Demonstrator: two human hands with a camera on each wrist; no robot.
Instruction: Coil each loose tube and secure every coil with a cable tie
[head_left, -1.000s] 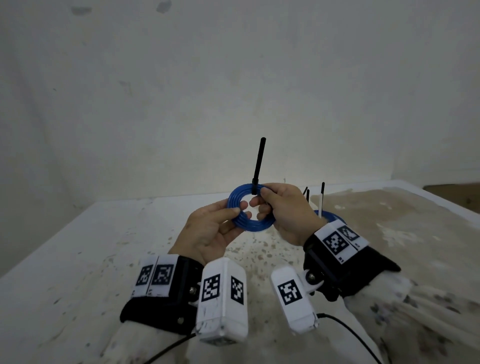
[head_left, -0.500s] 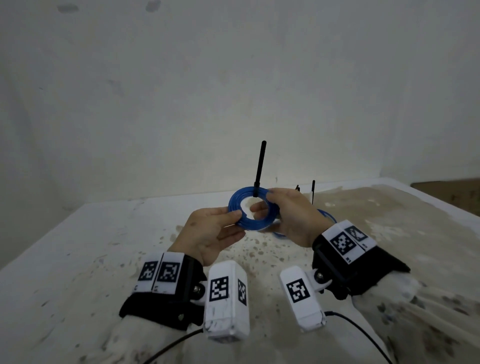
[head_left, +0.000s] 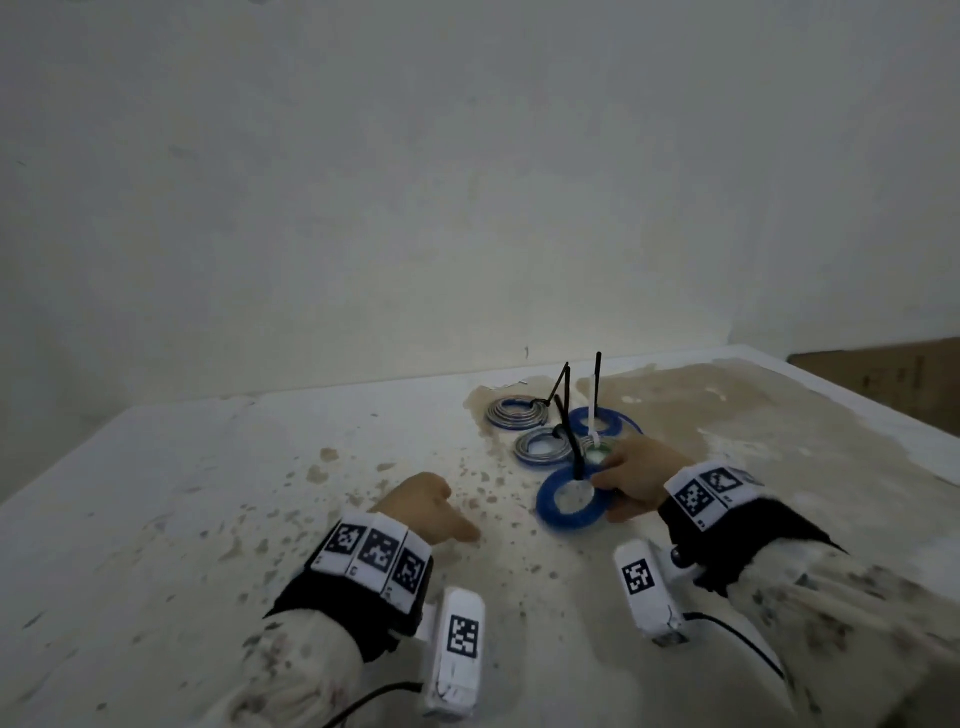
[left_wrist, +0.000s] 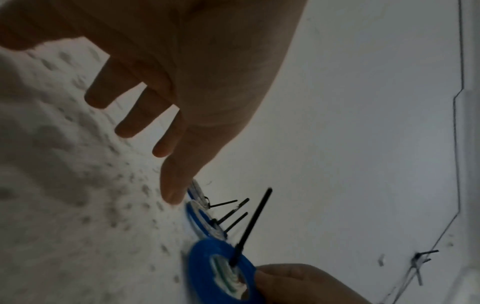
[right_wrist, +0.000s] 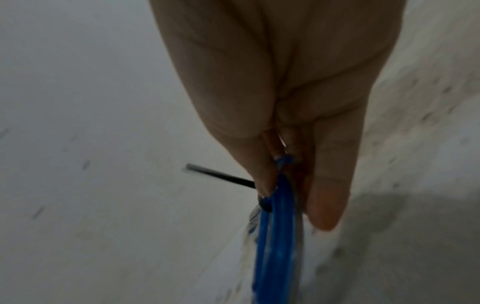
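A blue tube coil (head_left: 570, 499) bound by a black cable tie (head_left: 567, 437) sits low at the table, beside a group of tied coils. My right hand (head_left: 636, 480) pinches its right rim between thumb and fingers; the right wrist view shows the coil (right_wrist: 276, 232) edge-on under my fingertips (right_wrist: 326, 207). My left hand (head_left: 428, 512) is off the coil, empty, fingers loosely extended (left_wrist: 145, 115) above the table. Behind lie two grey-blue coils (head_left: 517, 413), (head_left: 543, 447) and another blue coil (head_left: 597, 421), each with an upright tie.
The stained white table (head_left: 218, 493) runs back to a pale wall (head_left: 467, 182). A brown cardboard box (head_left: 883, 371) stands past the far right corner. A small greenish coil (head_left: 596, 453) with a white tie lies just behind my right hand.
The blue coil came down from mid-air to the table by the other coils. My left hand let go and drew back to the left. The head view tilted down.
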